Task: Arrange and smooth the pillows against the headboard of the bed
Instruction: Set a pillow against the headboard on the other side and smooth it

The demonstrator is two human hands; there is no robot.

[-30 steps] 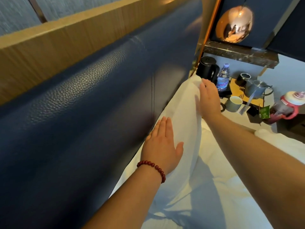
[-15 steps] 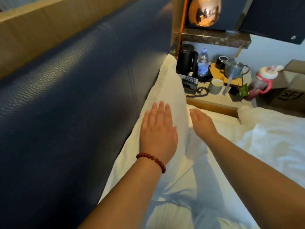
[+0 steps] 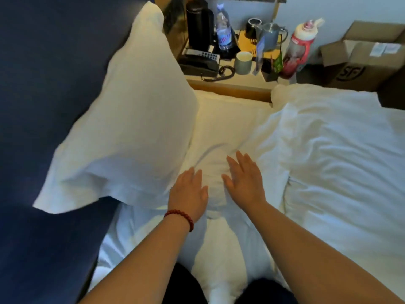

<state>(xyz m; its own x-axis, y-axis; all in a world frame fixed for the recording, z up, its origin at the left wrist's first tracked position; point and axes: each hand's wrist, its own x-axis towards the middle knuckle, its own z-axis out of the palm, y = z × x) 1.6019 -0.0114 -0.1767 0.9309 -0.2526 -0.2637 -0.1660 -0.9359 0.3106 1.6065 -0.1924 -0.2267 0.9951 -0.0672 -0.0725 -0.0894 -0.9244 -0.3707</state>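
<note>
The room is dim, the duvet bluish. Warmer light, perhaps from overhead, touches the sheet. The headboard sinks into shadow. Motion blur softens the lower edge of the pillow; wide-angle distortion bends the borders.

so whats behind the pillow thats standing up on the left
The dark blue padded headboard; the upright pillow leans against it. Whether anything sits in the gap between them cannot be seen, since the pillow covers it.

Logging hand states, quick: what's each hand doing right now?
Left hand: open, spread flat, holding nothing.
Right hand: open, spread flat, holding nothing.
</note>
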